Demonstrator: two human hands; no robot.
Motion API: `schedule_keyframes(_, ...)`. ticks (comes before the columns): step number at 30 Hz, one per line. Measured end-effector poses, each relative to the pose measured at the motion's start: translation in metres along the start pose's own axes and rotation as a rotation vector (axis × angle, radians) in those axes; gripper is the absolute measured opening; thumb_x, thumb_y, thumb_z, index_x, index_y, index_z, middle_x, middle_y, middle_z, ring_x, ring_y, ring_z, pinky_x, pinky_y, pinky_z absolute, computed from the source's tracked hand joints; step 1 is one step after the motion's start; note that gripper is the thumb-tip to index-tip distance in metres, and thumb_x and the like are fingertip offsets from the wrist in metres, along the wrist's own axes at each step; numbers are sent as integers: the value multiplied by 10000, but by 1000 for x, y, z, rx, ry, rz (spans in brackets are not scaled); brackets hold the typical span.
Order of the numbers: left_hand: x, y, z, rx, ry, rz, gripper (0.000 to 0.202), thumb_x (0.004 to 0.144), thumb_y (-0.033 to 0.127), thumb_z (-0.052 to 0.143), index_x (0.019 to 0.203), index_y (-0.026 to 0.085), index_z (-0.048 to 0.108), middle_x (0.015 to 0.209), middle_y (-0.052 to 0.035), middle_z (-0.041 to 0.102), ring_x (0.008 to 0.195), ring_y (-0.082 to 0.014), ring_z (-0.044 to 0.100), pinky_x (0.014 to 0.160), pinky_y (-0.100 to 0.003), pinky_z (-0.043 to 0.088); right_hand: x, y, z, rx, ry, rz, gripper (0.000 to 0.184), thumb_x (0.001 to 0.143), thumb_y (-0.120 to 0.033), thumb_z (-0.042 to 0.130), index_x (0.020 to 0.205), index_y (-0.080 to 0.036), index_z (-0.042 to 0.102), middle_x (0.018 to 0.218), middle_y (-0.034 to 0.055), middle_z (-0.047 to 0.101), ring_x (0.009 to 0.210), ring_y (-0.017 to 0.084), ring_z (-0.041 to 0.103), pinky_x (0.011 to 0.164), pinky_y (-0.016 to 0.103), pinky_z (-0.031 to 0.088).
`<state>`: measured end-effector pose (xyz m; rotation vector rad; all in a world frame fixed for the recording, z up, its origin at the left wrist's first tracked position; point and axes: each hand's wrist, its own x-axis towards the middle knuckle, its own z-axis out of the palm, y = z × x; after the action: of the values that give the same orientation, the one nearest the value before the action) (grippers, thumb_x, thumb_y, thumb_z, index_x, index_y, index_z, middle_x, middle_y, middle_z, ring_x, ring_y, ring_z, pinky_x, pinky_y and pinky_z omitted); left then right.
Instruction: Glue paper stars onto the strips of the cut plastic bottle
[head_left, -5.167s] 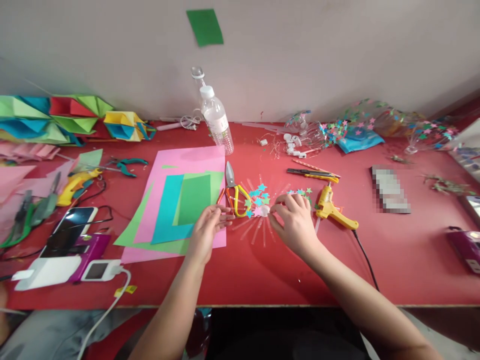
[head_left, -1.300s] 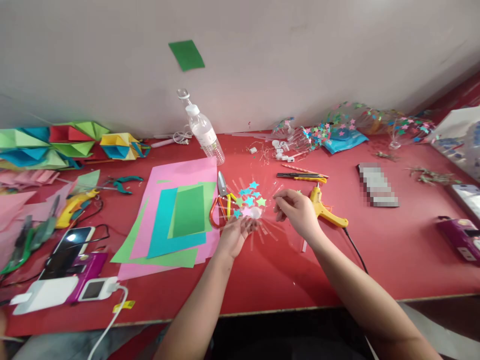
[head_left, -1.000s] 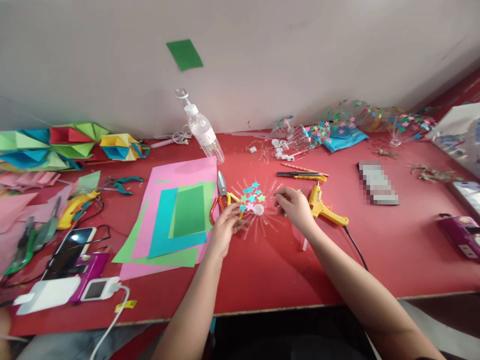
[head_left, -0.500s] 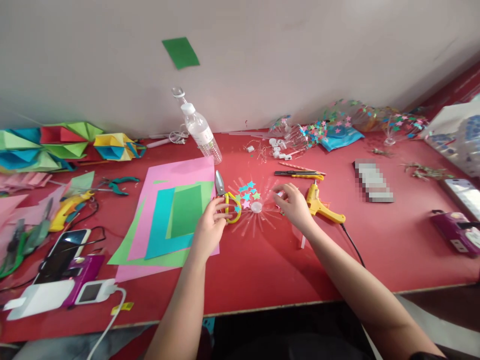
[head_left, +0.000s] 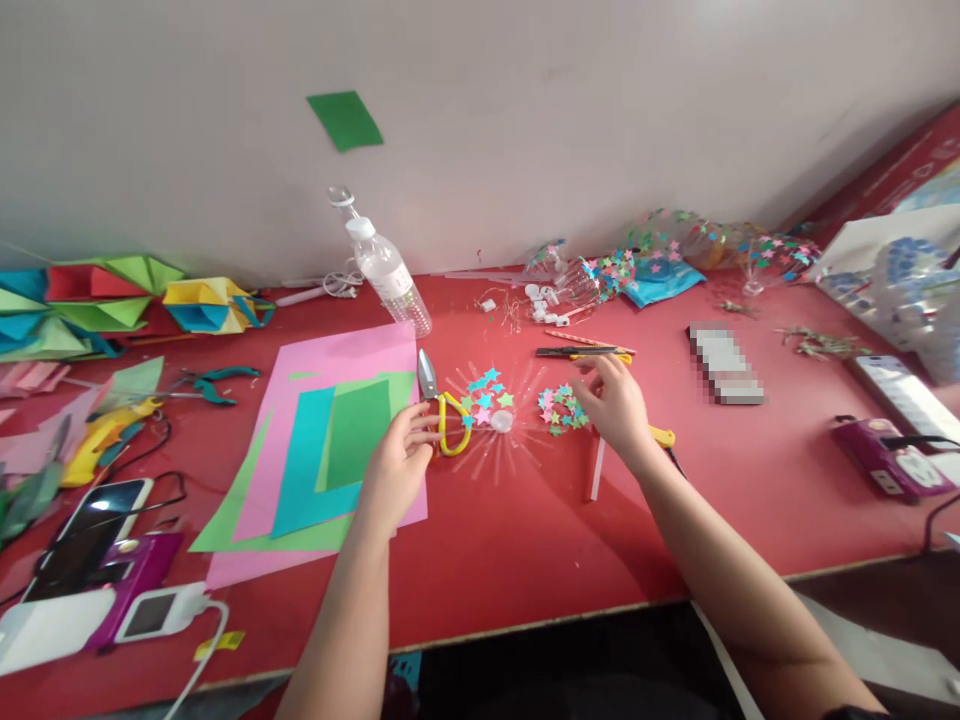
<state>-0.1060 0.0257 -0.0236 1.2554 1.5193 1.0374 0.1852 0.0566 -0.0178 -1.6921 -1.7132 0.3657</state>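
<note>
Moved since half a second ago: right hand, from over the loose paper stars to just right of them, baring the pile and covering most of the glue gun. Little changed: left hand, close by the scissors.

Found on left: fingers loosely curled and spread, nothing seen in grasp; contact with the scissor handles not determinable. Found on right: fingers bent, palm downward; grip on anything impossible to tell from this angle.

Located between the hands, on the red table: clear strip burst, spread around a round hub, with blue, green and pink stars clustered at its upper left; fixed or merely resting, not determinable. Loose pile just right of the strips.

Judged as step in hand: handling of single stars beside the burst. Recommended: pinch one star at a time by its edge; steady the hub lightly with the left; keep the right wrist off the glue gun, possibly hot; avoid brushing the thin strips or scattering the pile.
</note>
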Motion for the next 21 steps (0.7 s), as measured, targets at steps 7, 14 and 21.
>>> schedule_keyframes(7, -1, 14, -8, 437, 279, 191, 232, 791, 233, 569, 1022, 216, 582, 1005, -48, 618, 740, -162, 570, 699, -299, 453, 2, 20, -4, -272, -132, -168, 120, 817, -189, 561, 788, -184, 678, 846, 80, 654, 862, 232, 519, 777, 358, 386)
schedule_keyframes(14, -8, 32, 7, 421, 232, 440, 247, 889, 341, 544, 685, 201, 529, 737, -10, 511, 700, -155, 513, 680, -280, 408, 1, 13, 22, -437, -234, -282, 121, 821, -173, 578, 758, -172, 681, 869, 96, 622, 895, 237, 442, 861, 403, 304)
schedule_keyframes(21, -14, 33, 17, 304, 209, 430, 232, 892, 331, 549, 711, 186, 552, 733, -3, 512, 693, -143, 512, 657, -267, 403, 3, 14, 32, -384, -224, -257, 204, 844, -150, 510, 676, -175, 623, 786, 92, 594, 846, 227, 407, 892, 402, 271)
